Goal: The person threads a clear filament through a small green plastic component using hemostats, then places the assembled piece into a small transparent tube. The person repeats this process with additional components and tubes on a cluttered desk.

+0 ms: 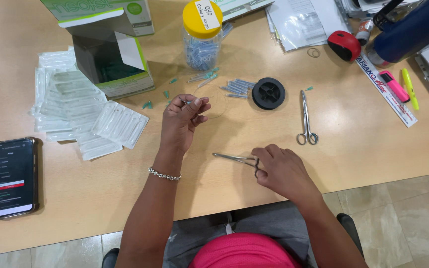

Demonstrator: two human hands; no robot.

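Observation:
My left hand (182,119) is raised over the wooden table (353,119), fingertips pinched on a small needle with a thin clear thread looping to the right. My right hand (281,168) rests on the table near the front edge, fingers in the rings of a metal needle holder (232,158) whose tip points left. A black thread spool (268,93) lies beyond the hands, with a bunch of blue-capped needles (237,87) beside it.
Metal scissors (306,121) lie right of the spool. A yellow-lidded jar (202,34) and an open green-and-white box (110,49) stand at the back. Clear blister packs (83,111) pile at left, near a phone (14,177). Ruler (386,92), highlighters, red mouse (344,45) at right.

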